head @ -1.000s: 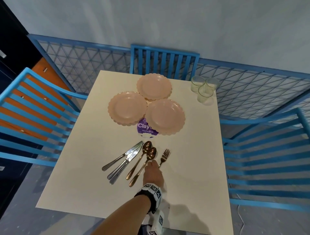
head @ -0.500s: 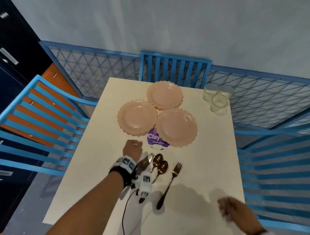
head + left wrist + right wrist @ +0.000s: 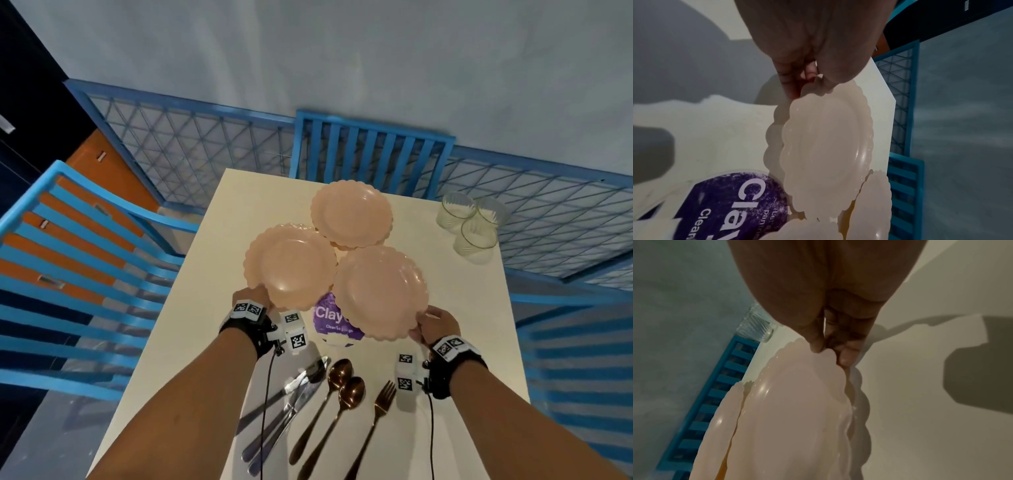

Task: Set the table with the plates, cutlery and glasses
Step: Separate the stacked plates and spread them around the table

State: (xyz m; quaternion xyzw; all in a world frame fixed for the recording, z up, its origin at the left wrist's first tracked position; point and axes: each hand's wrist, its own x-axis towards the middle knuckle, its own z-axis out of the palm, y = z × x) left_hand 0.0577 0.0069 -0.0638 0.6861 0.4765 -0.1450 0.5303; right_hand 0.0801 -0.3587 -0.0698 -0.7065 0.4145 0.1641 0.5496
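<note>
Pinching the near rims of two pink scalloped plates on the table (image 3: 212, 260), the left hand (image 3: 248, 296) grips the left plate (image 3: 291, 265) and the right hand (image 3: 436, 323) the right plate (image 3: 380, 291); between them a purple sticker (image 3: 329, 318) reads "Clay", partly covered

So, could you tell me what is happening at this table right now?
A person is starting to lay the table. The left hand pinches the near rim of the left pink plate, and the right hand pinches the rim of the right pink plate. A third plate lies behind them. The knives, spoons, fork and three glasses lie untouched on the table.
</note>
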